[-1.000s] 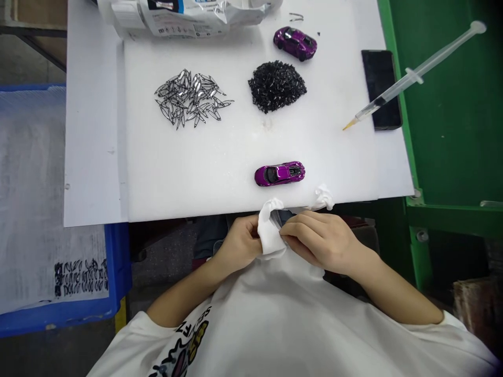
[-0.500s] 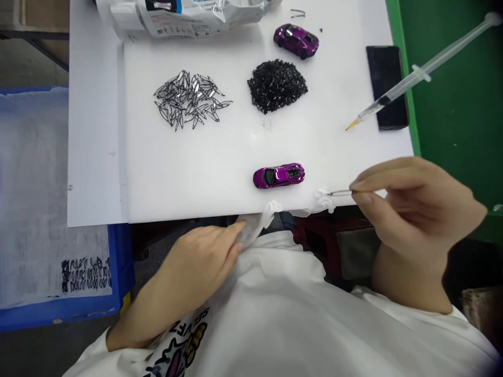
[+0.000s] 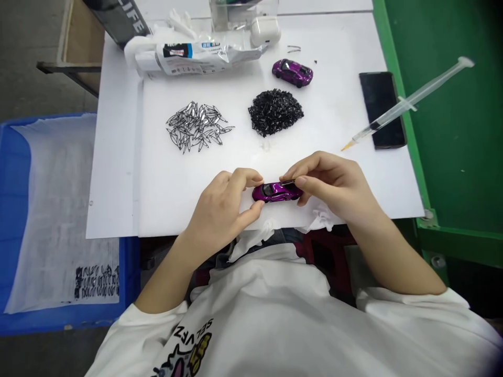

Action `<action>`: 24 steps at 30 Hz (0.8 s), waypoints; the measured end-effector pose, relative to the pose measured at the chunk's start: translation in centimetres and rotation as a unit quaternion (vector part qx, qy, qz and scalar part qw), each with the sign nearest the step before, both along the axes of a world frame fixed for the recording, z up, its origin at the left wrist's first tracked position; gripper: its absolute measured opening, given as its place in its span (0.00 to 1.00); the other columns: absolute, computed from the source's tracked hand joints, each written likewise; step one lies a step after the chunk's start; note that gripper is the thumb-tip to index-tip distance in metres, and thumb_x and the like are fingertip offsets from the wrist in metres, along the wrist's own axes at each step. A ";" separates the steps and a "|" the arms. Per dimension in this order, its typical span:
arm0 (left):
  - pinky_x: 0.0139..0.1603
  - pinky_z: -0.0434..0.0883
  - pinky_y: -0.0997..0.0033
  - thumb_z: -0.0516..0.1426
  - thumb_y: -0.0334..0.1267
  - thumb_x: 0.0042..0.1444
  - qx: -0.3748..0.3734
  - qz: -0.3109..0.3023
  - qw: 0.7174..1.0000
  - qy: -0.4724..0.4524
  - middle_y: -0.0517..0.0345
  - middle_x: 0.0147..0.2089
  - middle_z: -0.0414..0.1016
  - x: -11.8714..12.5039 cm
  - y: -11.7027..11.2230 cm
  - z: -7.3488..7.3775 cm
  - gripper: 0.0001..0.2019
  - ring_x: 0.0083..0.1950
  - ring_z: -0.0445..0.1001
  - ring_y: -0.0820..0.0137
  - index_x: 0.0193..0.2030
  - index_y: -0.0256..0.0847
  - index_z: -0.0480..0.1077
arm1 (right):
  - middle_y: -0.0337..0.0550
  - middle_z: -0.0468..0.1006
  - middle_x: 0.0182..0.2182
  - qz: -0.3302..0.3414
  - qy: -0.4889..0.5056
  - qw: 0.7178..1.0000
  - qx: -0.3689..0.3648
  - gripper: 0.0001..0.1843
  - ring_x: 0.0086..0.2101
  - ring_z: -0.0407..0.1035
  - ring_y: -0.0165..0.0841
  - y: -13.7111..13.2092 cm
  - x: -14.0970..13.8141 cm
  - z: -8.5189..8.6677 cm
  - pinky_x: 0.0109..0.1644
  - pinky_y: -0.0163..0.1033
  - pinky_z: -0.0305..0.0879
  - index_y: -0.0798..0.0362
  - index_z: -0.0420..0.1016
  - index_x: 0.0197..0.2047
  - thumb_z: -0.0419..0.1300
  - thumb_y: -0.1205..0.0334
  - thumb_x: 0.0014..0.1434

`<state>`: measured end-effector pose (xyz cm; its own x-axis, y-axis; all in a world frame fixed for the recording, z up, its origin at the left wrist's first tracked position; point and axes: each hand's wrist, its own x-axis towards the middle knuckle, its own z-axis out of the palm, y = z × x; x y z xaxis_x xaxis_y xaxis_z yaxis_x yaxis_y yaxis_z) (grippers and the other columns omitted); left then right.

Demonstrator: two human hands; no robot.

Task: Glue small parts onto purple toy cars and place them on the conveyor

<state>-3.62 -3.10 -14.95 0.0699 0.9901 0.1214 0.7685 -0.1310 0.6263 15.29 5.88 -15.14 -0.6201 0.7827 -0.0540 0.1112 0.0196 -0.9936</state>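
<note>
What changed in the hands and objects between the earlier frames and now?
The left hand has let go of the white cloth and moved forward onto the toy car. The right hand has swung in from the right, bringing a thin sliver to the car's roof. The black pile and syringe stayed put.

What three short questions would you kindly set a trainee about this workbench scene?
1. Which hand holds the thin dark strip above the purple toy car?
2. True or false: the left hand touches the toy car.
3. What lies across the black phone? A: the syringe. B: the black heap. C: the second toy car.

Key: 1. The right hand. 2. True. 3. A.
</note>
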 end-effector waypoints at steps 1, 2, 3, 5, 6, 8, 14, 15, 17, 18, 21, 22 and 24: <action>0.44 0.69 0.68 0.58 0.32 0.54 -0.009 0.004 1.000 -0.011 0.59 0.45 0.75 -0.1 0.0 0.2 0.14 0.46 0.72 0.68 0.47 0.41 0.62 | 0.43 0.75 0.33 -0.007 -0.002 1.000 -0.008 0.05 0.30 0.71 0.28 0.0 0.0 0.0 0.24 0.30 0.72 0.57 0.71 0.33 0.61 0.64 0.56; 0.44 0.69 0.68 0.57 0.33 0.55 -0.018 0.006 1.000 -0.019 0.59 0.45 0.76 -0.2 0.1 0.4 0.14 0.47 0.73 0.67 0.48 0.41 0.62 | 0.43 0.75 0.33 -0.014 -0.005 1.000 -0.014 0.05 0.31 0.71 0.29 -0.1 0.0 0.0 0.26 0.30 0.73 0.57 0.71 0.33 0.62 0.64 0.55; 0.44 0.69 0.68 0.57 0.33 0.55 -0.026 0.005 0.999 -0.022 0.58 0.45 0.76 -0.3 0.1 0.6 0.14 0.48 0.73 0.67 0.49 0.41 0.62 | 0.43 0.75 0.33 -0.022 -0.006 1.000 -0.018 0.05 0.32 0.72 0.30 -0.1 -0.1 0.0 0.27 0.31 0.73 0.57 0.71 0.33 0.62 0.63 0.56; 0.43 0.69 0.68 0.56 0.33 0.56 -0.033 0.004 0.999 -0.026 0.58 0.46 0.75 -0.3 0.3 0.9 0.13 0.48 0.73 0.67 0.49 0.42 0.64 | 0.43 0.76 0.34 -0.030 -0.011 0.999 -0.026 0.05 0.31 0.72 0.29 -0.1 -0.2 -0.1 0.28 0.31 0.74 0.57 0.72 0.33 0.62 0.63 0.56; 0.42 0.69 0.69 0.56 0.33 0.56 -0.027 0.009 0.999 -0.035 0.59 0.46 0.75 -0.2 0.4 1.0 0.13 0.46 0.73 0.68 0.49 0.42 0.65 | 0.43 0.76 0.33 -0.032 -0.013 0.999 -0.029 0.05 0.30 0.72 0.28 -0.1 -0.2 -0.1 0.28 0.31 0.73 0.56 0.72 0.33 0.62 0.63 0.56; 0.38 0.69 0.72 0.56 0.32 0.56 0.009 0.039 0.997 -0.063 0.61 0.43 0.76 0.2 0.7 1.1 0.10 0.42 0.73 0.71 0.46 0.42 0.68 | 0.42 0.76 0.33 -0.034 -0.015 0.999 -0.029 0.05 0.28 0.71 0.28 -0.1 -0.3 -0.1 0.27 0.30 0.73 0.56 0.72 0.33 0.62 0.63 0.56; 0.34 0.69 0.75 0.59 0.30 0.53 0.085 0.100 0.985 -0.109 0.65 0.35 0.75 2.0 1.2 1.1 0.05 0.35 0.72 0.75 0.36 0.43 0.71 | 0.42 0.76 0.32 -0.036 -0.022 0.999 -0.012 0.06 0.29 0.71 0.28 -0.3 -0.2 -0.2 0.29 0.31 0.73 0.56 0.72 0.33 0.62 0.61 0.56; 0.35 0.69 0.75 0.59 0.29 0.53 0.087 0.103 0.985 -0.112 0.65 0.34 0.75 2.2 1.3 1.1 0.05 0.35 0.72 0.75 0.36 0.43 0.71 | 0.42 0.76 0.32 -0.036 -0.023 0.999 -0.012 0.07 0.29 0.71 0.29 -0.3 -0.2 -0.2 0.29 0.31 0.72 0.56 0.72 0.33 0.62 0.60 0.56; 0.34 0.69 0.75 0.59 0.29 0.53 0.091 0.108 0.983 -0.116 0.65 0.34 0.75 2.4 1.4 1.0 0.05 0.35 0.72 0.75 0.35 0.42 0.71 | 0.43 0.76 0.32 -0.037 -0.025 0.999 -0.013 0.08 0.31 0.72 0.30 -0.4 -0.1 -0.2 0.29 0.32 0.73 0.55 0.72 0.33 0.63 0.60 0.55; 0.34 0.69 0.75 0.59 0.29 0.53 0.094 0.110 0.982 -0.119 0.65 0.33 0.75 2.4 1.4 0.9 0.04 0.35 0.71 0.75 0.35 0.42 0.71 | 0.43 0.76 0.33 -0.037 -0.025 0.999 -0.014 0.08 0.31 0.72 0.30 -0.4 -0.1 -0.2 0.29 0.32 0.73 0.55 0.72 0.33 0.63 0.59 0.55; 0.32 0.68 0.75 0.59 0.29 0.53 0.098 0.115 0.980 -0.133 0.65 0.32 0.74 2.3 1.4 0.8 0.04 0.33 0.70 0.75 0.34 0.41 0.70 | 0.42 0.76 0.33 -0.033 -0.016 0.999 -0.009 0.07 0.32 0.72 0.30 -0.4 -0.1 -0.2 0.29 0.31 0.73 0.55 0.73 0.33 0.63 0.60 0.55; 0.32 0.68 0.75 0.59 0.29 0.53 0.098 0.117 0.979 -0.138 0.64 0.32 0.74 2.3 1.3 0.8 0.03 0.33 0.70 0.75 0.33 0.41 0.70 | 0.42 0.76 0.34 -0.031 -0.012 0.999 -0.007 0.06 0.32 0.72 0.30 -0.4 -0.2 -0.2 0.29 0.31 0.74 0.55 0.73 0.34 0.63 0.60 0.55; 0.31 0.67 0.74 0.59 0.29 0.53 0.094 0.124 0.977 -0.146 0.64 0.32 0.74 2.2 1.1 0.7 0.04 0.32 0.69 0.75 0.33 0.40 0.69 | 0.42 0.76 0.35 -0.027 -0.003 1.000 -0.005 0.05 0.34 0.72 0.30 -0.5 -0.2 -0.1 0.30 0.31 0.74 0.54 0.74 0.36 0.61 0.62 0.57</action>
